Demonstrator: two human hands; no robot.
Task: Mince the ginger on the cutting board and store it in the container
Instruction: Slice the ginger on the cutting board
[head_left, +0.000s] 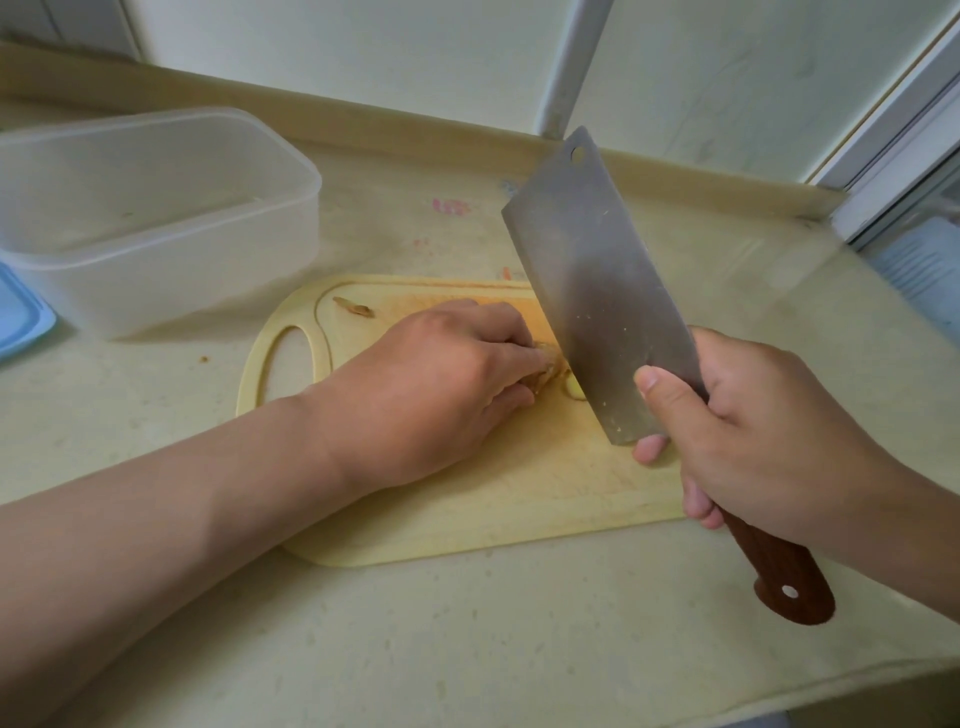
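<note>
The left hand (441, 374) is pressing down on the ginger (548, 366), fingers curled over it, near the middle of the cutting board (467, 519). The right hand (769, 441) is gripping the cleaver (597, 291): thumb and forefinger are pinching the heel of the blade, and the other fingers are wrapping the wooden handle. The blade is standing tilted, just beside the left fingertips, above a pale cut slice (576, 391).

Hazards:
- The left fingertips are lying very close to the blade face. A fingertip straying under the edge would probably be cut.
- The ginger piece is small and knobbly. It is likely to roll or slip under the chop.
- The board is resting directly on the smooth countertop (467, 649) and may slide under force.

Clearances: bare board is showing on the near side of the cut. The open container (156, 218) is standing well apart at the left rear, beyond the board's handle cut-out, with a blue lid (21, 312) beside it. A raised upstand is bounding the counter behind.
</note>
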